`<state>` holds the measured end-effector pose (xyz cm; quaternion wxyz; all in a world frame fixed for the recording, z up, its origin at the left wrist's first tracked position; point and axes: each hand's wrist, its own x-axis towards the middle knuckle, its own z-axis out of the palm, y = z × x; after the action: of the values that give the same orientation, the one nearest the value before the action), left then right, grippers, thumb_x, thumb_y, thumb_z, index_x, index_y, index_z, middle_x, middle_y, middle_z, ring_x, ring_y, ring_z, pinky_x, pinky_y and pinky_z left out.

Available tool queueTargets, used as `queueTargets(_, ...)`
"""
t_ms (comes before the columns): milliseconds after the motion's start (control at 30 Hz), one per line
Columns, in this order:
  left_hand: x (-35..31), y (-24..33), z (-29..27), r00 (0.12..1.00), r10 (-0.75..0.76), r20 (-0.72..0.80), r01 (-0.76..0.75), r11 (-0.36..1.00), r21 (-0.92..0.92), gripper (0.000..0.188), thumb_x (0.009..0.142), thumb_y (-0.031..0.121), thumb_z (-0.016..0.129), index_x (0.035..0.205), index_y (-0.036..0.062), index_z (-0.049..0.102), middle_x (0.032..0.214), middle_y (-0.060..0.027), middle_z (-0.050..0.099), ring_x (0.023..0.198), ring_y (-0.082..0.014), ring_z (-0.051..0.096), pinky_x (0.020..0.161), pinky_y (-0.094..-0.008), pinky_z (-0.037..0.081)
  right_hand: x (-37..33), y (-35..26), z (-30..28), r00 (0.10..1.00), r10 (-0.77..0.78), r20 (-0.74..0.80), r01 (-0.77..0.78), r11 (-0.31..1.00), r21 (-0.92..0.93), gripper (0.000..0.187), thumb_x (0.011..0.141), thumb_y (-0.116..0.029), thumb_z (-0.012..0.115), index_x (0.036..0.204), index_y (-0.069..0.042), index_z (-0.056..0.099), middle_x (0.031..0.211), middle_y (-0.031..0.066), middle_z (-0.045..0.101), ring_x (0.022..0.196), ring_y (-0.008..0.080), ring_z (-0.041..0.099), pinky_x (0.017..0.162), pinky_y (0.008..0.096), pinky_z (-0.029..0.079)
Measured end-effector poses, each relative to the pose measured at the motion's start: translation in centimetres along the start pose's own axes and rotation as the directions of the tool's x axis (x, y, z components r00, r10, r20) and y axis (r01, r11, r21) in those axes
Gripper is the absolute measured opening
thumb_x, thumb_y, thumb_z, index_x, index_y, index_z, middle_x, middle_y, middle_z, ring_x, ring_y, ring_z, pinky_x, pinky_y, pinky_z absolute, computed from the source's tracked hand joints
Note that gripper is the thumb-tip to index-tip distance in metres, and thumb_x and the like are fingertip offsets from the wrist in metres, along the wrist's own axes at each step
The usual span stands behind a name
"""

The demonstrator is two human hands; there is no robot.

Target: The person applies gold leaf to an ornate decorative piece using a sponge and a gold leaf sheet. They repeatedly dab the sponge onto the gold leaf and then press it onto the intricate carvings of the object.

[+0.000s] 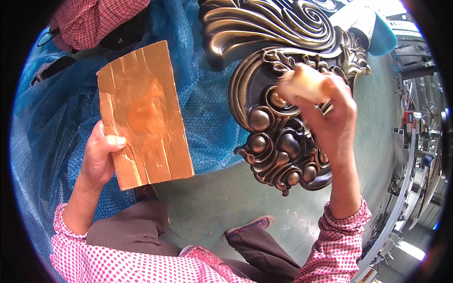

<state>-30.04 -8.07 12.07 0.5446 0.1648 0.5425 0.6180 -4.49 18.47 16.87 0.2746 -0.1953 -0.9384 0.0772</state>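
Observation:
My left hand (100,153) grips the lower left edge of a flat piece of cardboard (165,160), thumb on top. A glossy orange-gold smear (145,111) spreads over the cardboard's middle. In my right hand (337,118) is a pale, soft-looking wad (304,85), blurred by motion; I cannot tell whether it is sponge or cloth. It hangs over a large carved ornament (259,118) with scrolls, leaves and round knobs, dark with bronze-gold highlights. Whether the wad touches the carving is unclear. My right hand hides part of the carving's right side.
Blue bubble wrap (214,127) lies beneath the cardboard and along the left. Red checked cloth (96,21) and a dark item (125,33) are at the top left. A teal rounded thing (383,35) stands at the upper right. Cluttered equipment (420,141) lines the far right.

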Motion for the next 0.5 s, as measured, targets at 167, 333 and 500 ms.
queueTargets(167,0.1,0.0,-0.3,1.0,0.019,-0.01,-0.019,1.0,-0.002,0.057,0.075,0.009,0.051,0.128,-0.0073,0.038,0.119,-0.0159,0.056,0.107,-0.0217,0.059,0.094,-0.0341,0.047,0.0,0.9,0.4,0.996,-0.093,0.001,0.093,0.991,-0.094,0.028,0.067,-0.013,0.076,0.087,-0.005,0.059,0.081,0.0089,0.06,0.08,0.0289,0.058,0.079,0.0374,0.042)
queueTargets(333,0.6,-0.1,-0.2,1.0,0.005,-0.008,-0.005,1.0,-0.015,0.058,0.075,0.009,0.051,0.129,-0.007,0.037,0.119,-0.0169,0.056,0.107,-0.0226,0.059,0.094,-0.0349,0.048,0.3,-0.8,0.9,0.998,0.043,0.052,-0.047,0.996,0.08,0.026,0.068,-0.016,0.074,0.086,-0.005,0.058,0.082,0.0086,0.058,0.081,0.0289,0.056,0.074,0.0361,0.04)
queueTargets(500,0.1,-0.5,-0.8,0.999,0.007,-0.042,-0.008,1.0,-0.024,0.058,0.075,0.008,0.051,0.129,-0.0065,0.037,0.12,-0.0169,0.055,0.108,-0.023,0.059,0.095,-0.0353,0.047,-2.3,-0.1,-2.7,0.979,0.071,0.19,-0.048,0.991,-0.121,0.03,0.059,-0.005,0.073,0.086,-0.005,0.061,0.083,0.0081,0.062,0.084,0.0278,0.059,0.079,0.0368,0.043)
